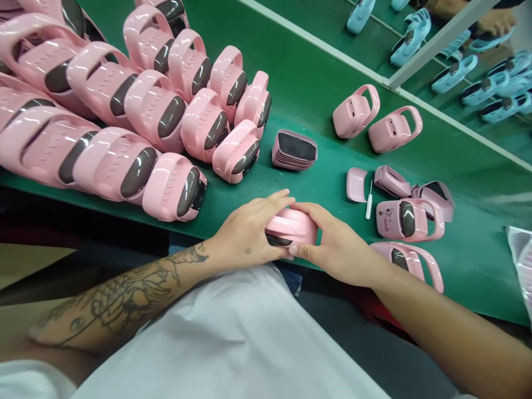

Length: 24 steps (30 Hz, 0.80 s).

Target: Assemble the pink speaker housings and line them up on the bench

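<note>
A pink plastic housing with a loop handle and a dark glossy window (297, 224) is held between my two hands at the near edge of the green table. My left hand (249, 230) grips its left end, thumb below and fingers stretched over the top. My right hand (338, 241) closes round the right end, with its thumb along the near side. Fingers cover both ends of the housing. Just beyond lies a stack of pink-rimmed dark panels (294, 151). To the right are a loose pink cover (356, 185) and a small white-handled screwdriver (368, 206).
Rows of similar pink housings (137, 172) fill the table's left side. Two plain ones (353, 113) stand at the back right. A printed pink housing (409, 219) lies nearer on the right. Beyond a white rail (316, 44), blue housings (411, 39) and another person's hand (494, 25) appear.
</note>
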Each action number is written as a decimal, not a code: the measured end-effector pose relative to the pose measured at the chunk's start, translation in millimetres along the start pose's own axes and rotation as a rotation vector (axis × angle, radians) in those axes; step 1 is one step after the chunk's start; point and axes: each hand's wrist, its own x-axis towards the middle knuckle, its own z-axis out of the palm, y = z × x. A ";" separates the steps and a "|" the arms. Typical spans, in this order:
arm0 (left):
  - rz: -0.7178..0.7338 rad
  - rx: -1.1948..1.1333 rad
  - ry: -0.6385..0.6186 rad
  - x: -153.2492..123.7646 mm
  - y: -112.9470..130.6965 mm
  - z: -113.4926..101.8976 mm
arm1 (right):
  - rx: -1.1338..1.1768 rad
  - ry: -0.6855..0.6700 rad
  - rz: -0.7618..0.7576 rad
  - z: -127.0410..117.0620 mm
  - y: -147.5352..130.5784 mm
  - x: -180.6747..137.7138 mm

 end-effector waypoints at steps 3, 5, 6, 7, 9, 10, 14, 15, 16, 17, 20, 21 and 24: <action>0.072 0.078 0.022 3.2 4.6 5.4 | -0.036 -0.015 0.039 -7.9 -4.9 -2.6; 0.093 0.085 0.036 4.4 6.0 8.6 | -0.041 -0.016 0.059 -10.1 -6.4 -4.1; 0.107 0.079 0.044 4.9 6.4 10.0 | -0.039 -0.019 0.069 -10.8 -6.8 -4.4; 0.122 0.071 0.055 5.3 6.8 11.3 | -0.035 -0.023 0.077 -11.5 -7.0 -4.4; 0.142 0.050 0.072 6.4 7.9 13.7 | -0.018 -0.037 0.087 -13.1 -6.4 -3.3; 0.139 0.041 0.083 7.1 8.9 14.9 | -0.007 -0.042 0.087 -13.9 -5.5 -2.5; 0.075 0.022 0.098 10.5 16.0 20.2 | 0.040 -0.027 0.070 -15.1 1.0 0.0; 0.057 0.019 0.098 11.2 18.2 21.8 | 0.056 -0.017 0.067 -14.8 3.1 0.2; 0.041 0.016 0.100 11.6 20.4 23.3 | 0.074 -0.011 0.060 -14.4 5.2 0.4; 0.029 0.017 0.106 11.8 22.2 24.6 | 0.091 -0.003 0.046 -14.2 7.1 0.7; 0.016 0.032 0.139 10.8 22.9 26.4 | 0.109 0.003 -0.018 -14.5 11.8 2.9; 0.017 0.037 0.144 9.9 21.0 25.8 | 0.109 -0.007 -0.043 -14.8 13.2 3.7; 0.047 0.052 0.129 7.2 10.6 19.4 | 0.125 -0.034 -0.094 -13.4 18.9 4.1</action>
